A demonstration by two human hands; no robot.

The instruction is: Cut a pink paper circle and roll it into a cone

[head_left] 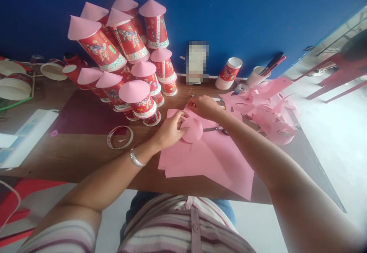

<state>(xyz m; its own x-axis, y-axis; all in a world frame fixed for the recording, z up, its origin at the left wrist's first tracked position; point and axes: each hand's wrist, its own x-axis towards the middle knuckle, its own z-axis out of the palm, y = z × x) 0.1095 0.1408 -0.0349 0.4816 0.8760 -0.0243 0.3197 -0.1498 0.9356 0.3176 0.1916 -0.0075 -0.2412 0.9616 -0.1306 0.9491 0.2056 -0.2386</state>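
My left hand (172, 129) pinches a small round piece of pink paper (194, 131) by its left edge, thumb on top. Just beyond it, my right hand (204, 107) is closed, its fingertips pressed together above the far edge of the pink sheets; whatever they hold is too small to make out. Beneath both hands lies a stack of pink paper sheets (212, 165). A pair of scissors (215, 129) rests on the stack, right of the round piece and partly covered by my right forearm.
Red paper cups with pink cone tops (134, 92) stand stacked at the back left. A tape roll (119, 137) lies left of my hands. Pink paper scraps (266, 111) are heaped right. Behind stand a phone (197, 62), red cup (231, 71) and pen cup (256, 76).
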